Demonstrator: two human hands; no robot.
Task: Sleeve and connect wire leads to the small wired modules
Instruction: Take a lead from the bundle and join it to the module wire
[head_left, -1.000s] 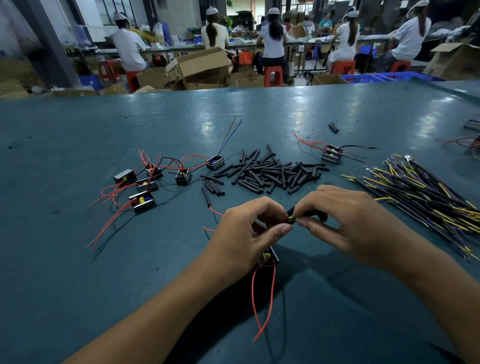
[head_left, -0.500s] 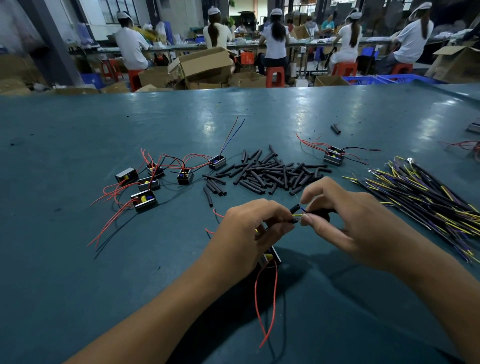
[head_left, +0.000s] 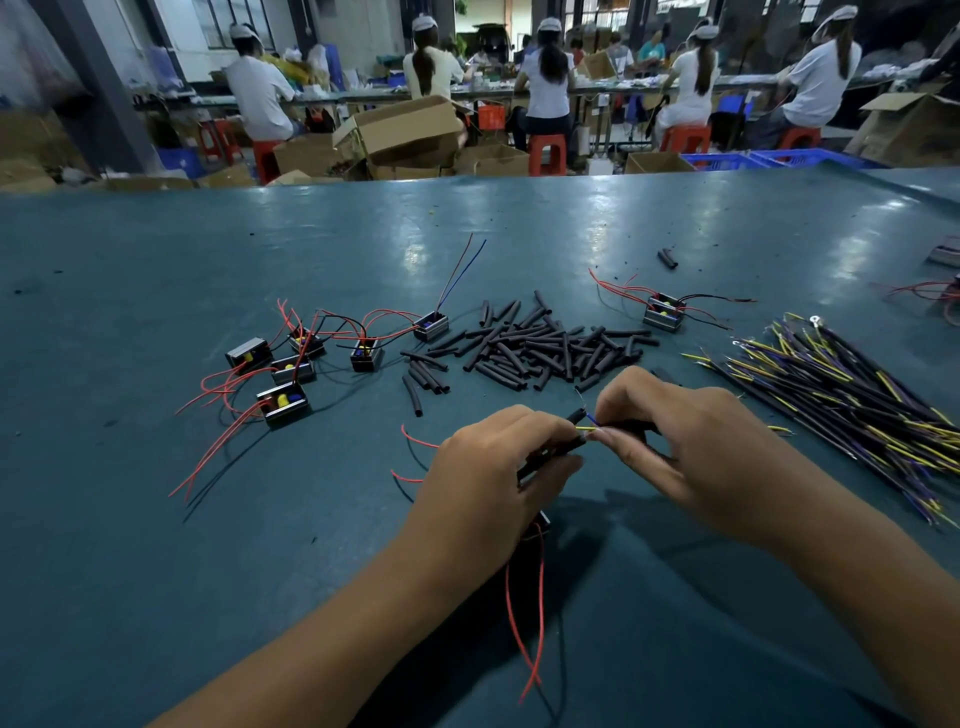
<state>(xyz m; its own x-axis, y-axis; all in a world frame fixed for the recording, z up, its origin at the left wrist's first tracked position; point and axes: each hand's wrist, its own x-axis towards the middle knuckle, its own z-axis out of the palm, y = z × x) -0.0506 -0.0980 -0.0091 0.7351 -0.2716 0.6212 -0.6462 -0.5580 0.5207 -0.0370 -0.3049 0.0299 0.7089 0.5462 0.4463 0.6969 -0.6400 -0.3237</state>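
Since half a second ago, both hands are drawing slightly apart at frame centre, baring blue and yellow leads (head_left: 589, 425) between them. Left hand (head_left: 498, 467) is pinching a black sleeve (head_left: 558, 448), red wires (head_left: 524, 613) trailing below it; right hand (head_left: 675, 441) is pinching the wire ends. Loose sleeves (head_left: 535, 348) are lying mid-frame on the table (head_left: 156, 545), small modules (head_left: 283, 402) at left, wire bundle (head_left: 841, 395) at right.

A factory assembly hall. A long teal bench (head_left: 571, 218) carries batches of parts: small wired modules (head_left: 283, 402), a heap of black sleeves (head_left: 540, 348), a bundle of wire leads (head_left: 841, 395). Behind, workers in white caps (head_left: 545, 78) sit on red stools (head_left: 546, 153) along another line, among open cardboard boxes (head_left: 405, 130) and blue crates (head_left: 727, 161).
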